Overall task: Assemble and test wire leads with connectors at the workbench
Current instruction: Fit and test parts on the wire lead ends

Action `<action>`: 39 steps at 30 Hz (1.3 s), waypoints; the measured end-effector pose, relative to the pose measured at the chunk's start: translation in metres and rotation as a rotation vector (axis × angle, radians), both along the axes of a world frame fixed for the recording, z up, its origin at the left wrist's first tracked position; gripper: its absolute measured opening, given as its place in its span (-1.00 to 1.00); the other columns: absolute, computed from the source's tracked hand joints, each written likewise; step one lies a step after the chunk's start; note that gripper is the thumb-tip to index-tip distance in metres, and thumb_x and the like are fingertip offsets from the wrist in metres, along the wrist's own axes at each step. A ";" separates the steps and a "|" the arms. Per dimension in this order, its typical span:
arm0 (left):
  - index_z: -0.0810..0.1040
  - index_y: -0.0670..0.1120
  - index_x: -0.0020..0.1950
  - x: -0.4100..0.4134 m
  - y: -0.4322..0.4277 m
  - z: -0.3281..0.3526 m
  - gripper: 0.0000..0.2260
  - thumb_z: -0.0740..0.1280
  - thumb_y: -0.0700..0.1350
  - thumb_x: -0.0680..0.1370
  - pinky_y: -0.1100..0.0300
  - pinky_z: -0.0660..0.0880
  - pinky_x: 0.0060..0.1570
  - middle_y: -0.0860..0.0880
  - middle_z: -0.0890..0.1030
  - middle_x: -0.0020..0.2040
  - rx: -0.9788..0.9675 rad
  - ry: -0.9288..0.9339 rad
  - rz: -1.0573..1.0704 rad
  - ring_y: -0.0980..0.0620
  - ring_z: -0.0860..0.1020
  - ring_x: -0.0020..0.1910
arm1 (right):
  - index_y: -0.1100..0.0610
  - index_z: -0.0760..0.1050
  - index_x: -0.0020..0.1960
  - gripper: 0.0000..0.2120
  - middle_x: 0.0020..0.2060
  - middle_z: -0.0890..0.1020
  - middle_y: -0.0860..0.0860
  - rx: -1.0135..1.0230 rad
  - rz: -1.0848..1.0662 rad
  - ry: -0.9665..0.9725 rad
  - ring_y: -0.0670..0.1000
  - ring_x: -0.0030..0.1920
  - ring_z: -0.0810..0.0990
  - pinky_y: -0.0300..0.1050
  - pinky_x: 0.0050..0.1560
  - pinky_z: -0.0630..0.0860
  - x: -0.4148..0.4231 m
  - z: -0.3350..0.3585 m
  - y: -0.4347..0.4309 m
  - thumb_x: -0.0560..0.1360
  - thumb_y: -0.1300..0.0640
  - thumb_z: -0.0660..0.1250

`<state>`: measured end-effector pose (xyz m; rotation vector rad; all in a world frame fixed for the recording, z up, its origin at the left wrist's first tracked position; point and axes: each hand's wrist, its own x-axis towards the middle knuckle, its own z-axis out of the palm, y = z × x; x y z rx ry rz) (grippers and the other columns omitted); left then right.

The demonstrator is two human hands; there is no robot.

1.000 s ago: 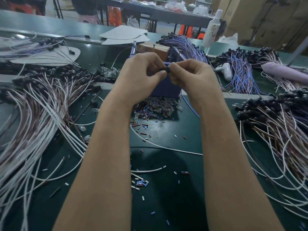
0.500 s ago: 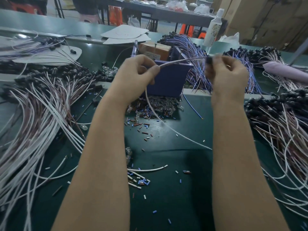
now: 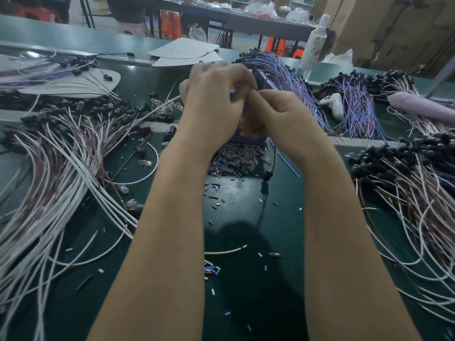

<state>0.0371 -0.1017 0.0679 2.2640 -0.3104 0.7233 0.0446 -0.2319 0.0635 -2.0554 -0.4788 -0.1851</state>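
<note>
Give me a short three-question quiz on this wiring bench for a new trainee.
1. True or false: the left hand and the right hand are working far apart.
2. What dangles below the right hand? A) a lead with a black connector; B) a screwdriver; C) a roll of tape.
3. Fill in: the box behind the hands is ___ in colour.
Key: 1 false; 2 A; 3 blue.

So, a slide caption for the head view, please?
Left hand and right hand hold a wire lead before a blue box, amid wire bundles.
</note>
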 end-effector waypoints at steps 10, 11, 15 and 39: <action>0.44 -0.19 0.06 0.013 0.008 -0.018 -0.61 -0.03 0.05 0.68 0.23 0.56 -0.25 -0.10 0.65 -0.20 -1.157 0.590 -0.076 0.08 0.62 -0.31 | 0.19 0.44 -0.13 -0.72 -0.64 0.26 -0.12 0.324 0.191 0.394 -0.14 -0.64 0.14 -0.36 -0.61 0.10 0.010 -0.013 0.003 0.66 0.14 0.06; 0.43 -0.18 0.05 0.012 0.007 -0.017 -0.66 -0.02 0.01 0.69 0.21 0.57 -0.20 -0.09 0.65 -0.18 -1.353 0.516 -0.141 0.07 0.63 -0.26 | 0.18 0.44 -0.15 -0.72 -0.63 0.27 -0.12 0.261 0.231 0.440 -0.14 -0.63 0.15 -0.35 -0.62 0.11 0.011 -0.015 0.001 0.66 0.15 0.07; 0.47 -0.17 -0.02 0.014 0.023 -0.015 -0.75 0.06 -0.10 0.68 0.30 0.48 -0.38 -0.02 0.57 -0.26 -1.716 0.236 -0.148 0.15 0.50 -0.43 | 0.18 0.46 -0.19 -0.71 -0.58 0.26 -0.10 0.084 0.378 0.555 -0.13 -0.58 0.16 -0.34 -0.56 0.10 0.011 -0.029 -0.003 0.65 0.16 0.10; 0.38 -0.11 -0.28 0.003 0.023 -0.008 -0.70 0.11 -0.13 0.65 0.44 0.15 -0.62 0.00 0.57 -0.50 -0.639 0.638 -0.072 0.17 0.24 -0.68 | 0.19 0.49 -0.15 -0.69 -0.31 0.53 0.12 -0.164 -0.191 0.641 0.04 -0.40 0.64 -0.18 -0.30 0.64 0.024 -0.044 -0.034 0.65 0.07 0.11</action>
